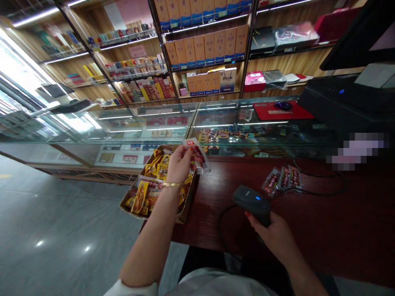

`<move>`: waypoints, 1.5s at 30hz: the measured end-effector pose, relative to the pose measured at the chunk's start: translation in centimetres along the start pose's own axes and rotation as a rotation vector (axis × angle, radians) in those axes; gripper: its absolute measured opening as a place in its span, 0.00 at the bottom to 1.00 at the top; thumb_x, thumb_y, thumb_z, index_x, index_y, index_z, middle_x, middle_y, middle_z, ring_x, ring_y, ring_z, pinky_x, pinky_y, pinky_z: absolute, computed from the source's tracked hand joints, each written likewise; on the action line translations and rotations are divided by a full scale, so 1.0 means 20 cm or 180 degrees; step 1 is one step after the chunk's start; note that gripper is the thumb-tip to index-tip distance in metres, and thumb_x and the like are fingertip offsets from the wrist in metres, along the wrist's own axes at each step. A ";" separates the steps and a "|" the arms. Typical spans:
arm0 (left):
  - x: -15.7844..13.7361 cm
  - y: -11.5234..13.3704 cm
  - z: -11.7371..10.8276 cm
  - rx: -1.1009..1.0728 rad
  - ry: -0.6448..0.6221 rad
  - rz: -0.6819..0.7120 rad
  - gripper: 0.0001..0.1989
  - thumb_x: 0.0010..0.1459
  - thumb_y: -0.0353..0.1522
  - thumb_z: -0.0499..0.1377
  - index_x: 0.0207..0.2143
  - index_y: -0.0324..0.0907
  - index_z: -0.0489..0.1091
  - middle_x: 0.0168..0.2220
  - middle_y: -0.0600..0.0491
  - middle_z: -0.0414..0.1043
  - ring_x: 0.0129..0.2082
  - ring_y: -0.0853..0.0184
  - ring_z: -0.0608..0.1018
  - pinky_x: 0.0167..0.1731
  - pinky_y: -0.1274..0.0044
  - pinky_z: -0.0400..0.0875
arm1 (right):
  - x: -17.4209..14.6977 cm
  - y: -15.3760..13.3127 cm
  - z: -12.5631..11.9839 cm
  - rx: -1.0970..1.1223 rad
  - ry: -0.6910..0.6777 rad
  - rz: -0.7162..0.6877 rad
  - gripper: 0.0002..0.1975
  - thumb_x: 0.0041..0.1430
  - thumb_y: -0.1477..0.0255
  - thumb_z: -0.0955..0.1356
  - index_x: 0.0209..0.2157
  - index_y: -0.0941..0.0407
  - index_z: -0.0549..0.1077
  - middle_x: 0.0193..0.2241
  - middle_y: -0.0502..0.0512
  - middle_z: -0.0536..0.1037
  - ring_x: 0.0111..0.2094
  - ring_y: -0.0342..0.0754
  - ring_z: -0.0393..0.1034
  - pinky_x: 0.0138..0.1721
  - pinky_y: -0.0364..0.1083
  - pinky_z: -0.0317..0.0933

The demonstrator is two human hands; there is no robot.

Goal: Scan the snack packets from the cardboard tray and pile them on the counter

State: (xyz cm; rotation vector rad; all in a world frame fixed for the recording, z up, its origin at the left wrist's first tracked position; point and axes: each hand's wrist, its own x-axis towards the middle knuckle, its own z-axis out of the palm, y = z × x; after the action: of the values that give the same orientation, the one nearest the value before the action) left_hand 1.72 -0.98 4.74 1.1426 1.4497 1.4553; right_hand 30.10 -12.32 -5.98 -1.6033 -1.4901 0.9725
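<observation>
My left hand (180,165) pinches a clear snack packet (200,157) with dark red contents, above the right rim of a cardboard box (187,209). Inside that box lie several yellow snack packets (140,197) and some clear ones. A gold bangle (173,185) circles my left wrist. My right hand (274,230) is wrapped round the handle of a black barcode scanner (251,201), which has a blue light on top. To the scanner's upper right, several similar dark red packets (282,179) lie on the brown wooden counter (222,230).
A glass display case (148,119) runs behind the counter, with goods inside. On its top are a red mat (284,111) and a computer mouse (283,105). Black cable (324,192) trails across the wood. Dark equipment (348,107) stands at right, and stocked shelves (206,51) line the back.
</observation>
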 end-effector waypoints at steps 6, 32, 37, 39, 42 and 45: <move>-0.37 -0.17 0.14 -0.2414 -0.0441 -0.1114 0.25 0.54 0.53 0.65 0.34 0.39 0.73 0.30 0.52 0.73 0.25 0.71 0.74 0.21 0.81 0.69 | -0.02 -0.01 -0.04 -0.0063 0.0051 0.0091 0.16 0.51 0.55 0.71 0.24 0.54 0.78 0.20 0.56 0.82 0.23 0.55 0.77 0.27 0.48 0.69; -0.46 -0.46 0.17 -0.2090 -0.0326 -0.1680 0.26 0.34 0.25 0.78 0.36 0.38 0.72 0.43 0.47 0.81 0.45 0.61 0.84 0.54 0.69 0.75 | -0.03 0.04 -0.03 -0.0008 0.0050 0.0082 0.16 0.54 0.56 0.71 0.29 0.54 0.81 0.19 0.54 0.82 0.23 0.55 0.78 0.27 0.47 0.69; -0.43 -0.55 0.19 -0.1536 0.0001 -0.1612 0.26 0.37 0.39 0.79 0.30 0.40 0.67 0.30 0.53 0.79 0.33 0.64 0.85 0.37 0.76 0.80 | -0.03 0.07 -0.03 -0.0017 0.0069 0.0047 0.16 0.55 0.57 0.71 0.30 0.55 0.81 0.21 0.55 0.83 0.26 0.55 0.80 0.27 0.46 0.70; -0.42 -0.58 0.19 -0.1237 0.0114 -0.1617 0.28 0.37 0.43 0.78 0.30 0.40 0.66 0.28 0.56 0.77 0.27 0.65 0.83 0.28 0.78 0.78 | -0.03 0.07 -0.03 -0.0037 0.0096 0.0058 0.15 0.55 0.57 0.71 0.30 0.55 0.81 0.20 0.54 0.83 0.25 0.55 0.80 0.27 0.46 0.70; -0.41 -0.61 0.18 -0.1045 0.0153 -0.1599 0.28 0.40 0.45 0.77 0.34 0.41 0.68 0.30 0.55 0.77 0.24 0.66 0.82 0.22 0.79 0.76 | -0.03 0.05 -0.03 -0.0032 0.0100 0.0098 0.16 0.54 0.55 0.71 0.28 0.54 0.81 0.18 0.54 0.81 0.24 0.56 0.79 0.25 0.46 0.69; -0.42 -0.59 0.17 -0.1112 0.0145 -0.1576 0.26 0.46 0.42 0.75 0.43 0.41 0.71 0.36 0.52 0.79 0.26 0.66 0.84 0.24 0.77 0.78 | -0.03 0.04 -0.03 0.0002 0.0113 0.0121 0.17 0.54 0.54 0.71 0.27 0.53 0.81 0.17 0.54 0.81 0.23 0.56 0.78 0.24 0.46 0.69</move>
State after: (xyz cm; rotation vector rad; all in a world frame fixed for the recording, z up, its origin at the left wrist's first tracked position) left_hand 6.68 -7.26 -7.88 0.4932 1.3203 1.3119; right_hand 30.92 -12.89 -6.33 -1.6455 -1.4402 0.9606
